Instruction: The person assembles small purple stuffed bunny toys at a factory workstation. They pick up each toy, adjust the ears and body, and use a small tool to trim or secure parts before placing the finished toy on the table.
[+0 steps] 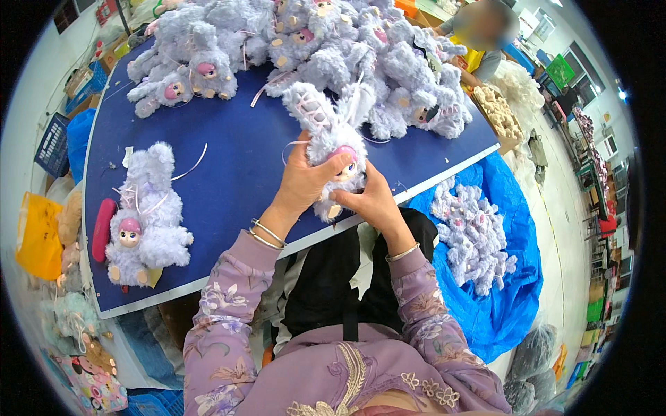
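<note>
Fingers (303,154) of the left hand (305,182) curl behind a pale lilac plush rabbit (322,147), its thumb pressed across the front beside the toy's small face; the right hand (376,202) clasps the opposite, lower side, its thumb on the front, so the toy is clamped between both. It is held upright above the near edge of a blue table (232,156), long ears up, pink lacing on one of them. Below the hands, floral purple sleeves (232,305) end at wrists with metal bangles (268,234), over dark trousers (326,291) with white stripes. To the right of the lap, beside the table, a blue plastic sheet (517,284) cradles a pile of similar toys (475,239). On the table's left part lies more lilac plush (163,197), one doll face turned up, a loose ribbon trailing from it, with a slim pink case (104,230) just beside it. Off the left edge hangs a yellow bag (38,239), and beyond it a dark blue crate (52,147). Across the table's far side spreads a large heap of the same rabbits (378,76), limbs overlapping. Behind its right end stands a co-worker in grey sleeves (490,66), near a box of beige pieces (498,114). Farther right, a pale floor (555,236) runs alongside cluttered workbenches (593,156).
</note>
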The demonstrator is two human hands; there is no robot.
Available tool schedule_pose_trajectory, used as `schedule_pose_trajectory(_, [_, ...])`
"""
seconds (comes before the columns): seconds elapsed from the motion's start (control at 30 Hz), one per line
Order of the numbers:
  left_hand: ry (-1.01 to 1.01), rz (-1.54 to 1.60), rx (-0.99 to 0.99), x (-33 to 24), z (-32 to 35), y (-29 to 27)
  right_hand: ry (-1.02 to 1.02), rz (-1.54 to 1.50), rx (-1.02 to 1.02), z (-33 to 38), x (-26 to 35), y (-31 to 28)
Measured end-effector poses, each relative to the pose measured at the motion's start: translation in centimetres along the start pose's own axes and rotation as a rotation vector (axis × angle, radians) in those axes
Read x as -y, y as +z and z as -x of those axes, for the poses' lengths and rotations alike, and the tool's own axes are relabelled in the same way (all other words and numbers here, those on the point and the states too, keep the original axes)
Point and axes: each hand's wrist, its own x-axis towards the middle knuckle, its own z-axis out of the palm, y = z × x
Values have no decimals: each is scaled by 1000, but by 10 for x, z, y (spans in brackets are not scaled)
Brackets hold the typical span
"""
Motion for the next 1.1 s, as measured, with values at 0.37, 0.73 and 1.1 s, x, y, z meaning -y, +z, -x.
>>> schedule_pose_trajectory(0.37, [188, -475, -199, -7, -6, -9, 113, 76, 169, 23, 11, -20])
schedule_pose_trajectory(0.73, [189, -632, -150, -11, -6, -18, 158, 55, 235, 32, 11, -29])
schedule_pose_trajectory(1.1, [68, -341, -110, -10, -14, -32, 164, 32, 242, 33, 6, -30])
